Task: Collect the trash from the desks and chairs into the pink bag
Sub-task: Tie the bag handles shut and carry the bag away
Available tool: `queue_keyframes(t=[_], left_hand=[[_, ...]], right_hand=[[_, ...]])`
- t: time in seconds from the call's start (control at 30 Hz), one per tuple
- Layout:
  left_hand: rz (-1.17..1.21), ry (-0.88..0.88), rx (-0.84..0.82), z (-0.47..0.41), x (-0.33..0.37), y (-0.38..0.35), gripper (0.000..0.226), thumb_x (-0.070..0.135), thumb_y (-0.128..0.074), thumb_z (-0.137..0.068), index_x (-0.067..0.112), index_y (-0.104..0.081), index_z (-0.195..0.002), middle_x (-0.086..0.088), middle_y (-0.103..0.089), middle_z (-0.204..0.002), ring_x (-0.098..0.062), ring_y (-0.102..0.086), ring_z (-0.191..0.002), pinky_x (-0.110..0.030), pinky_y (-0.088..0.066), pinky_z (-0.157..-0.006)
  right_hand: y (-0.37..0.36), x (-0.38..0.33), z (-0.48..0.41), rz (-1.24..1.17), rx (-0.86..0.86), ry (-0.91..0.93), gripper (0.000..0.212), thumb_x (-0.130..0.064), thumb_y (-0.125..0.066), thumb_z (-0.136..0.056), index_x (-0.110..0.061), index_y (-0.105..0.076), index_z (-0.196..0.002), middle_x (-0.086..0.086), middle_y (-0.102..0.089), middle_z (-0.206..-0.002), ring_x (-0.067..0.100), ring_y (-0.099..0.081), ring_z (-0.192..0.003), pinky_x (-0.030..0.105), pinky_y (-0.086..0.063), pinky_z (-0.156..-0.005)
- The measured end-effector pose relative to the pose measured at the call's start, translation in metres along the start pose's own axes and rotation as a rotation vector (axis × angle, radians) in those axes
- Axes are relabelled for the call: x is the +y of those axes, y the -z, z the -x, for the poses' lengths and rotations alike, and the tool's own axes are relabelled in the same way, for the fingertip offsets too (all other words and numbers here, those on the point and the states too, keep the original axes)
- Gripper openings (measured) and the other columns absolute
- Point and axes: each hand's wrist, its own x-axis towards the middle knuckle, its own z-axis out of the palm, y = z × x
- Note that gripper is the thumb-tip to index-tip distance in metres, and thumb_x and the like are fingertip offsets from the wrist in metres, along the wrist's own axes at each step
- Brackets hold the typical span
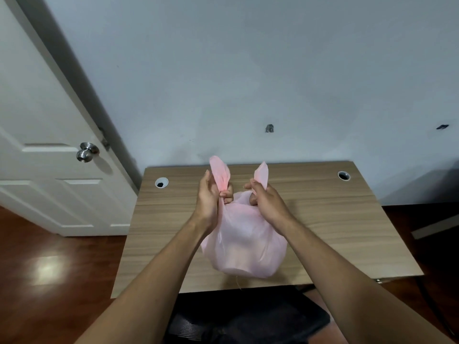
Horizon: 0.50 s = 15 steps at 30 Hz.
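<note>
Both hands, left [211, 197] and right [263, 199], each pinch one handle of the bulging pink bag [244, 244] at frame centre, which rests on the desk [335, 219], ears pulled up and apart, probably for knotting it closed.

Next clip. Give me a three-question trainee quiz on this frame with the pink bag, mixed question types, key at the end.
1. True or false: the pink bag lies on the floor.
2. What does the left hand grip? A) the door knob B) one bag handle C) nothing
3. Fill in: the desk top shows ___ round cable holes.
Key: 1 false, it is at the desk, not on the floor. 2 B; the right hand grips the other handle. 3 two.
</note>
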Motion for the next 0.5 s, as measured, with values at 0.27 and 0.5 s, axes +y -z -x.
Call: queue_keyframes(t=[0.27,0.5], left_hand=[[-0.483,-0.009,-0.031,0.006,-0.006,0.006,0.024,0.016,-0.039,-0.116,0.007,-0.060,-0.118,0.009,-0.039,-0.064,-0.008,-0.031,-0.057,-0.021,-0.032,-0.056],[-0.544,0.089,-0.290,0.016,-0.002,-0.002,0.019,0.015,-0.051,-0.115,0.006,-0.064,-0.126,0.017,-0.054,-0.061,0.001,-0.046,-0.053,-0.011,-0.040,-0.057]], right_hand=[[0.002,-0.003,0.002,0.103,-0.073,0.010,0.034,-0.031,-0.039,-0.109,-0.025,-0.061,-0.085,-0.006,-0.059,-0.077,0.009,-0.051,-0.069,0.033,-0.039,-0.070],[-0.003,0.002,0.004,0.381,-0.260,0.144,0.029,-0.011,-0.048,-0.101,-0.024,-0.074,-0.096,-0.001,-0.079,-0.097,0.012,-0.072,-0.088,0.038,-0.056,-0.076]])
